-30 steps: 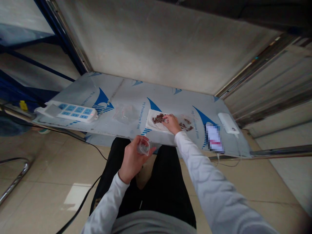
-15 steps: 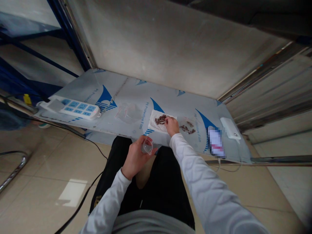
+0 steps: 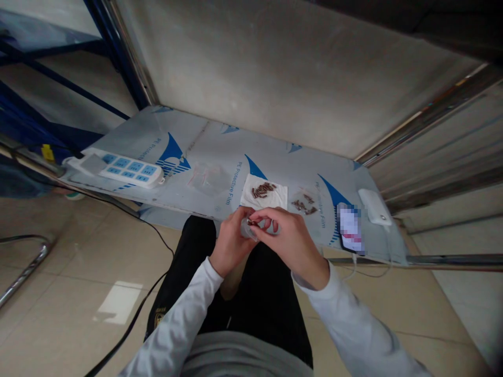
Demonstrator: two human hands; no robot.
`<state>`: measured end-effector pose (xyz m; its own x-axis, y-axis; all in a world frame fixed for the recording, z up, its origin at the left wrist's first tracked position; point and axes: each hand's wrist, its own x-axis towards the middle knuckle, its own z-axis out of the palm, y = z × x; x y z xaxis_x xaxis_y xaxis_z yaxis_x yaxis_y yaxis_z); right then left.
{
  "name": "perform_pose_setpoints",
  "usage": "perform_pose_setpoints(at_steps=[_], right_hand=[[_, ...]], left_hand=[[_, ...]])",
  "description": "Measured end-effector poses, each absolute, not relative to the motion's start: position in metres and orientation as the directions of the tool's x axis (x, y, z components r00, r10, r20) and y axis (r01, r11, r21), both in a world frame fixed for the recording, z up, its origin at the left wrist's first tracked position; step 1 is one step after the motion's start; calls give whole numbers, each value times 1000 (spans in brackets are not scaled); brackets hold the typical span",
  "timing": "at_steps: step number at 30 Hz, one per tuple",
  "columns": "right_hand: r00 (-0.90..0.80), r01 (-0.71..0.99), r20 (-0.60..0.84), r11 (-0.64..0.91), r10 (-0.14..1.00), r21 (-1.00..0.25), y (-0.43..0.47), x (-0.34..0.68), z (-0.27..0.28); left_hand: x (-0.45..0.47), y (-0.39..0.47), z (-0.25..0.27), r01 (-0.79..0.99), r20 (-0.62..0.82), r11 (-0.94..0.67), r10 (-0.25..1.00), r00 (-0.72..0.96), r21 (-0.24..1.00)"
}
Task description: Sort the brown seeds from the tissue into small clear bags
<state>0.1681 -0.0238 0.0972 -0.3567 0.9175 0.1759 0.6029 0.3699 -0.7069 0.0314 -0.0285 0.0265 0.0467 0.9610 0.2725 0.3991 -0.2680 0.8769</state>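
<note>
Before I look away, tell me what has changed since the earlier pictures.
The right hand has left the pile of small dark pieces on the white sheet and come back toward the body, pinching a few pieces at the clear cup. Unchanged: the left hand's grip on the cup, the power strip, the phone.

table (image 3: 267, 152) — power strip (image 3: 131, 170) | clear bag (image 3: 206, 179) | white cloth (image 3: 282, 196) | bag with parts (image 3: 305, 203) | phone (image 3: 349, 228) | white box (image 3: 373, 206)
</note>
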Motion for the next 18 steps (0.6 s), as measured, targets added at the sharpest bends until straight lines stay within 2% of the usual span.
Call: perform_pose_setpoints(at_steps=[9,13,15,18], right_hand=[[-403,628,270,479,874,-614,-30,165,84],[-437,560,266,491,859,-667,-35,160,78],[-394,524,263,450,881,-723,-24,164,70],[-209,580,266,338,941,-741,14,180,41]], left_hand=[[32,-38,28,360,244,-236,969,22,903],[26,-40,25,355,228,-213,974,1,910],[23,-40,22,366,228,-205,973,-21,908],[18,-38,16,394,234,-184,969,-82,900]])
